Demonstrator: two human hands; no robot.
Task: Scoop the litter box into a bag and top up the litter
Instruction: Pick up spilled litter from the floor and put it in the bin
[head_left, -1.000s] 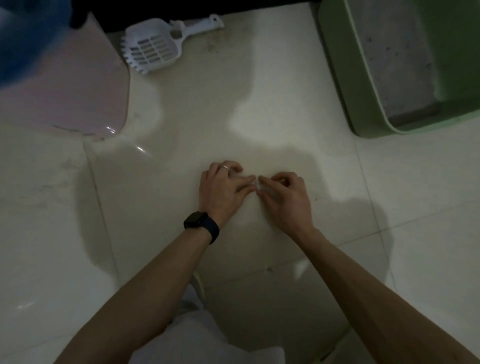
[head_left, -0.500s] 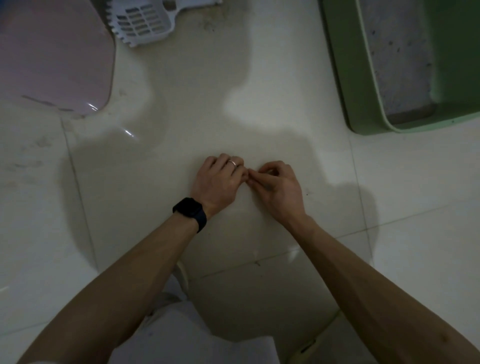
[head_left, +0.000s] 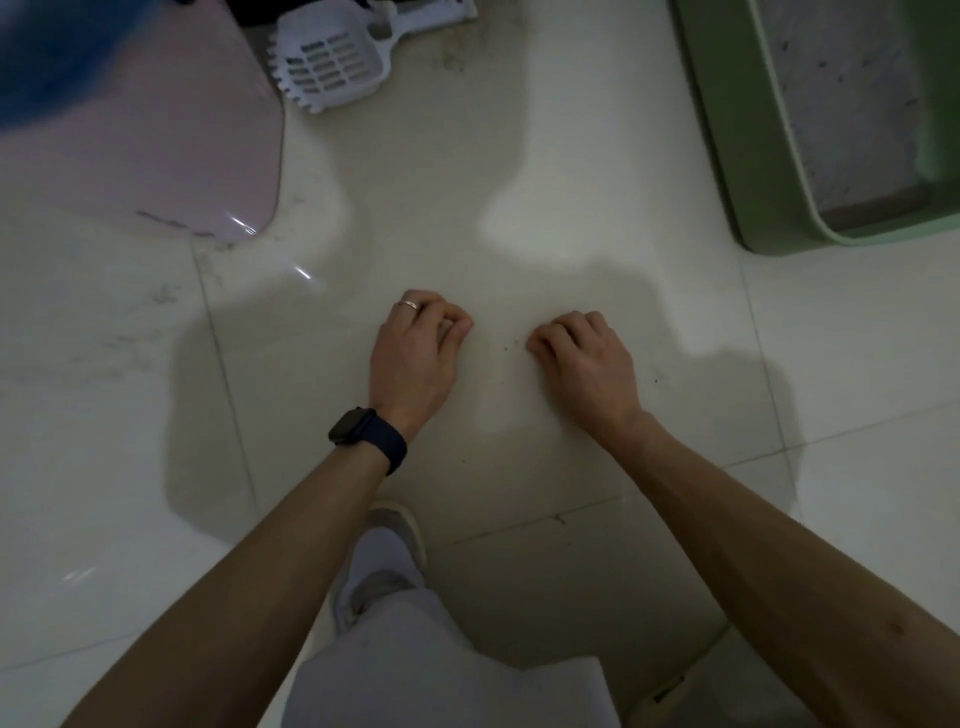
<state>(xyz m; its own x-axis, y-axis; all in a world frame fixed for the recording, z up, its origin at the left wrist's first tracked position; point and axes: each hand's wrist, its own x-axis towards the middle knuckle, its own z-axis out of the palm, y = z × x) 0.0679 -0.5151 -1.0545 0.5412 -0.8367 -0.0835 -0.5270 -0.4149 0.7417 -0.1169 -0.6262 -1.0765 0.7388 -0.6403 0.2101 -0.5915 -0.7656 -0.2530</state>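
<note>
I saw left hand (head_left: 415, 358) and right hand (head_left: 587, 364) apart, fingers curled low on the floor (head_left: 104, 415), pinching anything or not I couldn't tell; green litter box (head_left: 727, 156) sat well off to the right, so carried scoops risked spilling.

Looks straight down on a pale tiled floor (head_left: 519, 156). Shows the left hand (head_left: 415, 358), with a dark watch (head_left: 358, 434) at the wrist and a ring (head_left: 410, 305) on one finger, low over the tile with curled fingers and thumb tip against fingertips. Shows the right hand (head_left: 587, 364) beside it but apart, with fingers curled under. Leaves unclear whether either hand holds anything. Places dark specks (head_left: 511, 345) on the tile between the hands. Places a white slotted scoop (head_left: 332, 67) at the top edge, just beside a pink lid (head_left: 156, 130). Places a green litter box (head_left: 727, 156) with grey litter (head_left: 841, 104) at upper right, well apart from the hands.
</note>
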